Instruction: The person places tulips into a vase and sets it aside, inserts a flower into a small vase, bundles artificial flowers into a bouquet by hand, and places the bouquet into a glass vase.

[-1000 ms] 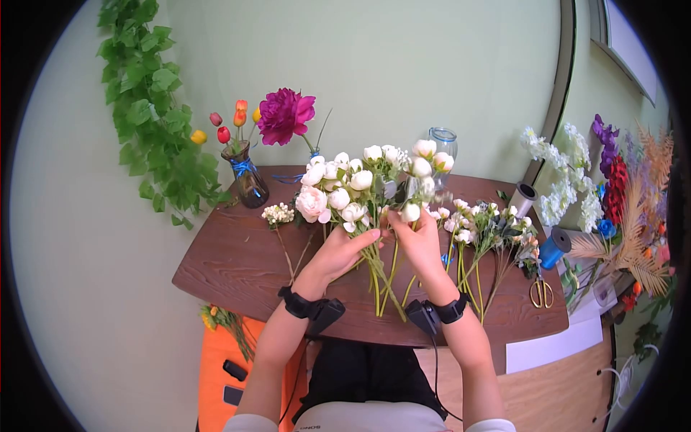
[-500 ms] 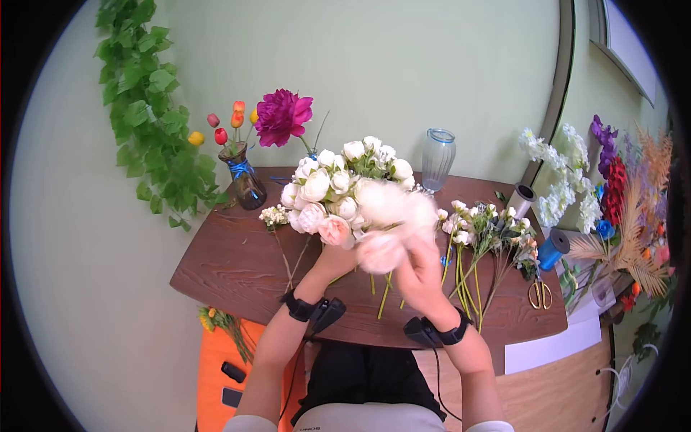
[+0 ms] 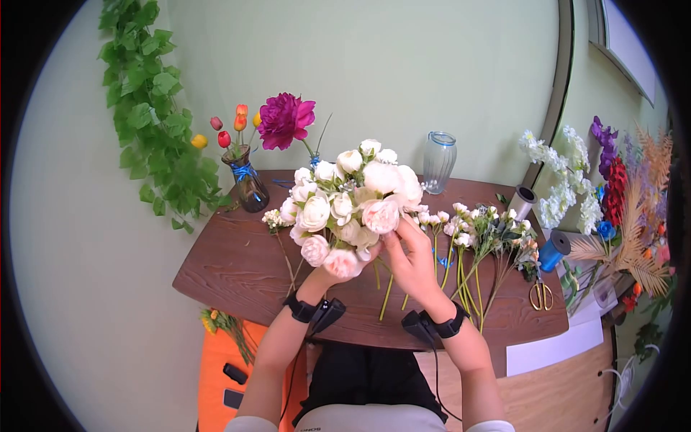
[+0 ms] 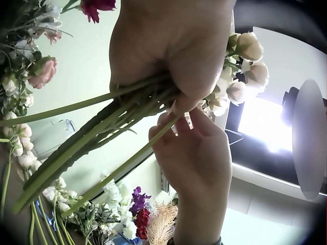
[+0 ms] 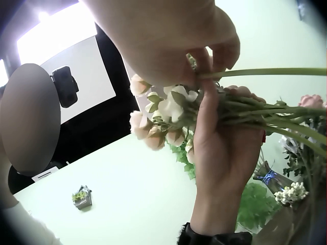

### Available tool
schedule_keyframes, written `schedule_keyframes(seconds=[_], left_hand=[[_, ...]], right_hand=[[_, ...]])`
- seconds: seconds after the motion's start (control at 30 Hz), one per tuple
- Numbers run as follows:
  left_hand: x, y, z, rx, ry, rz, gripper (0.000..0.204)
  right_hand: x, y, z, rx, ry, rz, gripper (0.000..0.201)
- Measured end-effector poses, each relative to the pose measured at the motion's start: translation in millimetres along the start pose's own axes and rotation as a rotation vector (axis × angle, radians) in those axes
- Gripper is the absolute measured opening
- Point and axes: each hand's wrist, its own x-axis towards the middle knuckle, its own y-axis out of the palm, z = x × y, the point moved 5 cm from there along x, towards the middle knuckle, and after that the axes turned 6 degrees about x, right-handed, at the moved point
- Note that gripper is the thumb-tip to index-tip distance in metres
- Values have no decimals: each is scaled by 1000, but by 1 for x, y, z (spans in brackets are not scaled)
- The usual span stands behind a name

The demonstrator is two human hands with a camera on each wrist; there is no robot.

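- Bouquet of white and pale pink blooms: raised above the middle of the counter, in front of the person's torso, its blossoms gathered in a dense cluster and its green stems running down between the two hands.
- Left hand: its grip is closed around the bundle of stems, just beneath the flower heads; the head view shows this hand partly hidden by the blooms.
- Right hand: its grip is pinched on a single green stem, right beside the bundle, with the fingertips close under a pale pink bloom.
- Both wrists: each wears a black strap with a small dark device.
- Behind the bouquet, toward the back of the counter: a clear glass vase stands upright on the right, and a dark vase tied with blue ribbon holds tulips on the left; a large magenta flower rises between them.
- Left of the bouquet: a sprig of small white blossoms lies on the counter.
- Right of the hands: more white flowers on long stems lie on the counter, with gold-handled scissors, a silver spool and a blue spool near the right edge.
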Motion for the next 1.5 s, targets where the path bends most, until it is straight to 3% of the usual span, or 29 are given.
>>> schedule_keyframes(seconds=[0.03,0.07,0.1,0.17,0.2,0.37,0.47,0.77,0.9,0.97,1.1,1.17,1.3,1.33,1.5], left_hand=[[1,-7,-19,345,194,-80,31],[-7,2,-8,409,418,-114,42],[-11,4,-1,408,418,-114,42],[-21,22,31,-536,-68,199,44],[-34,53,74,-352,82,158,38],[-30,53,68,-340,75,160,38],[-20,53,66,-330,70,161,37],[-28,45,54,-301,57,156,37],[-15,45,49,-284,55,149,36],[-34,32,48,-275,58,146,36],[-31,29,44,-261,58,141,36],[-30,26,42,-254,56,138,36],[-37,21,37,-239,48,130,35],[-38,20,35,-236,46,128,35],[-25,24,25,-222,44,124,35]], right_hand=[[-1,0,-4,41,42,1,14],[-1,0,-7,82,84,3,16],[-1,0,-8,81,85,3,16],[-2,-3,1,-116,-114,-22,20],[-2,-3,2,-116,-114,-22,20],[-3,-5,8,-256,-107,53,21],[-2,-5,21,-133,-106,-2,20],[-4,-8,39,-163,-214,-55,14],[-7,-12,46,-233,-162,-7,13],[-10,-17,54,-216,-267,-92,13],[-15,-30,61,-112,-282,-130,14],[-21,-41,65,-78,-426,-267,14],[-14,-46,73,-15,-407,-300,29],[-13,-45,64,-28,-334,-175,42],[-3,-30,55,145,-205,-118,61]])
